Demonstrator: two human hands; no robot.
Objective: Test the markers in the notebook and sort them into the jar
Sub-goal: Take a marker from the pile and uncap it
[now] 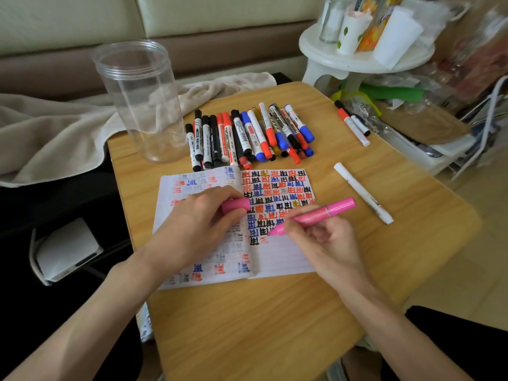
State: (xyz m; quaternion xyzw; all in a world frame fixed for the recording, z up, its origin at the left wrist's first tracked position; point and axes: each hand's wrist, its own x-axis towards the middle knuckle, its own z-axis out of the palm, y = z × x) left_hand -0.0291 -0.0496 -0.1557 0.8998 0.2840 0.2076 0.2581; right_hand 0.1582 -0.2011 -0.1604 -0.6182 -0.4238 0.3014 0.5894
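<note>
Now the right hand (pixel 327 243), in the lower centre-right of the frame, grips an uncapped pink marker (pixel 316 215): the fingers are curled round its barrel as for writing. The marker slopes up to the right, and its tip points down-left onto the right page of the open notebook (pixel 283 259), just beside the lowest black marks. Whether the tip really touches the paper I cannot tell.

The left hand (pixel 198 224) rests on the left page, near the middle fold. Its thumb and fingers pinch the pink cap (pixel 236 206), which sticks out toward the right.

The notebook lies flat in the centre of the frame on a wooden table (pixel 247 325). Its right page is filled in the upper part with rows of test marks in black, blue, red and some yellow; the left page has fewer marks.

Above the notebook a pile of markers (pixel 247 136) lies on the table — black, red and blue caps, most with white barrels, side by side and partly on top of each other. To the left of the pile, in the upper left of the frame, a clear plastic jar (pixel 143 100) stands upright with its open mouth up.

A single white marker (pixel 362 192) lies slanted at the right of the notebook, apart from it. Two more markers (pixel 353 123) lie together at the upper right edge of the table — one has a red cap.

A beige towel (pixel 55 127) is at the left, and a white stool (pixel 357 59) with bottles stands in the upper right.
</note>
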